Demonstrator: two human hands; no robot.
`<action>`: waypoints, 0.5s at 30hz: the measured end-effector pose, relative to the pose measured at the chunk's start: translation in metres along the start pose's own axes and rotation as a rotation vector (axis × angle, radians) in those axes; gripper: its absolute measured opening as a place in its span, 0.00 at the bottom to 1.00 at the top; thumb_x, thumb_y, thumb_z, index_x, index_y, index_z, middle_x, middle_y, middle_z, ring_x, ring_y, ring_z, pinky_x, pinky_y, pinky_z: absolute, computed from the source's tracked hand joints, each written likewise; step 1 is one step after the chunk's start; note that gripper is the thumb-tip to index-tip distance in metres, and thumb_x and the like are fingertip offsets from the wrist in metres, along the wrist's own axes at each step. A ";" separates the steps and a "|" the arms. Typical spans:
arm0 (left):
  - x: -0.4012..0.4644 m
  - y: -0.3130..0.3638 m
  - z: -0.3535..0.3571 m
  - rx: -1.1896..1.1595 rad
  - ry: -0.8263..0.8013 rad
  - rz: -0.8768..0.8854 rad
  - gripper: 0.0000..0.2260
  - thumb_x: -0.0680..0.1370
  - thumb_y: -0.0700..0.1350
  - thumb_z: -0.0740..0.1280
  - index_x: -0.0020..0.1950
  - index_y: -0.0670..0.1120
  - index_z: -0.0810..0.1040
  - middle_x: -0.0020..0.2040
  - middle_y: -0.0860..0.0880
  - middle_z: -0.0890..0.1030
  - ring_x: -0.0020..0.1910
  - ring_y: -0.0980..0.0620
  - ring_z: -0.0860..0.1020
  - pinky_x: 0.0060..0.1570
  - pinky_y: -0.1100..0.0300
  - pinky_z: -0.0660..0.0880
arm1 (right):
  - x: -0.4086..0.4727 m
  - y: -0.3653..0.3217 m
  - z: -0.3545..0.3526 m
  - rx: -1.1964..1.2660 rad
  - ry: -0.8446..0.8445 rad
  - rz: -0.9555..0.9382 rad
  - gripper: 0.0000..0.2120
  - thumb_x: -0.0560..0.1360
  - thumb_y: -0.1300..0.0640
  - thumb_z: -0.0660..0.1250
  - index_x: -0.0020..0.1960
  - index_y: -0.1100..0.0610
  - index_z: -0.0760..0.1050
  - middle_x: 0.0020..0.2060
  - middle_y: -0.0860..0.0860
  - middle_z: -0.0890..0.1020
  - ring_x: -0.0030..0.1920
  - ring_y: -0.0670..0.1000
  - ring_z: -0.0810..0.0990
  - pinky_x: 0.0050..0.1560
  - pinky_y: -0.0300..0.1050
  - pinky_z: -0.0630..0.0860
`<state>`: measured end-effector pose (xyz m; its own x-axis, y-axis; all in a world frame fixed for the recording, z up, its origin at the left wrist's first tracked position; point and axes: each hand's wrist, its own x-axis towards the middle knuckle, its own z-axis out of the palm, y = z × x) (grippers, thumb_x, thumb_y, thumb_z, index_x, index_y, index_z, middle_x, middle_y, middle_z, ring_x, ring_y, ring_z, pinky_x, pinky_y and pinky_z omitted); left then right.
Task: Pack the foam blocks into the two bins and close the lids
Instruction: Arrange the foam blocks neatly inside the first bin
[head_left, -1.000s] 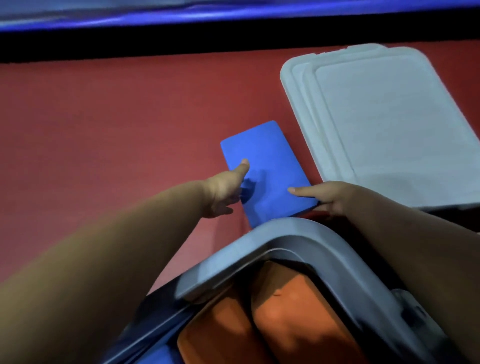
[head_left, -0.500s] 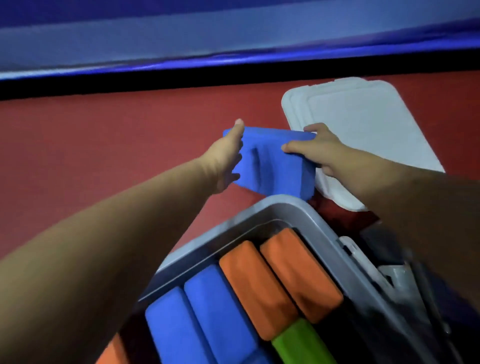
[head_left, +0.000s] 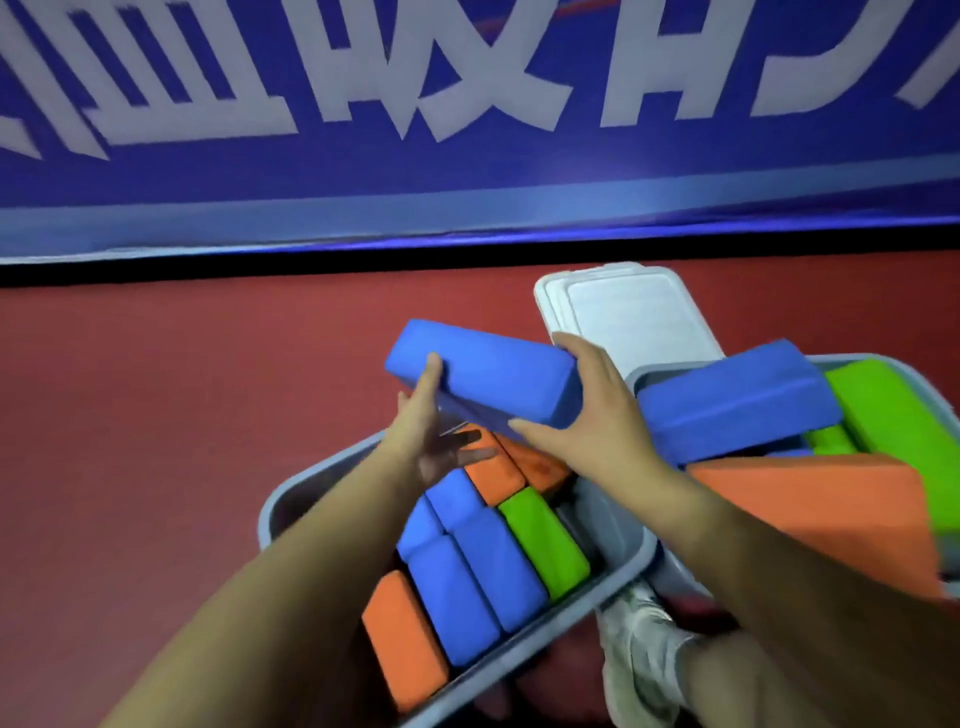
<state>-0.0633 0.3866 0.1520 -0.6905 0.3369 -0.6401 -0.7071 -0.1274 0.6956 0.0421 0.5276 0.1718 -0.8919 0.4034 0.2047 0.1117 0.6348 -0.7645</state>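
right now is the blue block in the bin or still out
Out: both hands, left and right, hold the blue block above the bin.

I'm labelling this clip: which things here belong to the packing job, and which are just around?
Job:
held blue foam block
left hand
right hand
left grey plastic bin
right grey bin
white lids

Around:
blue banner
red floor
white shoe
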 end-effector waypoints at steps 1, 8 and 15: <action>-0.011 -0.014 0.000 -0.072 -0.004 -0.011 0.36 0.72 0.66 0.65 0.73 0.46 0.63 0.63 0.42 0.73 0.49 0.40 0.80 0.35 0.41 0.80 | -0.021 -0.002 -0.004 -0.016 -0.042 -0.005 0.40 0.64 0.52 0.78 0.71 0.53 0.64 0.65 0.47 0.70 0.66 0.47 0.68 0.63 0.37 0.64; -0.059 -0.092 0.024 -0.028 -0.118 -0.116 0.23 0.75 0.61 0.66 0.66 0.52 0.74 0.58 0.49 0.77 0.61 0.41 0.74 0.48 0.36 0.77 | -0.078 0.009 -0.011 -0.118 0.048 0.112 0.33 0.66 0.47 0.76 0.68 0.53 0.69 0.62 0.53 0.71 0.64 0.53 0.69 0.63 0.45 0.67; -0.045 -0.129 0.051 -0.142 -0.113 -0.211 0.22 0.77 0.57 0.66 0.67 0.48 0.72 0.65 0.44 0.74 0.52 0.41 0.80 0.40 0.44 0.80 | -0.078 0.036 -0.022 -0.249 -0.267 0.182 0.51 0.64 0.46 0.77 0.77 0.49 0.48 0.70 0.52 0.63 0.70 0.55 0.65 0.68 0.51 0.66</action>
<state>0.0670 0.4352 0.1079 -0.5096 0.4707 -0.7202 -0.8534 -0.1701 0.4927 0.1257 0.5338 0.1420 -0.9266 0.3591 -0.1116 0.3515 0.7220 -0.5959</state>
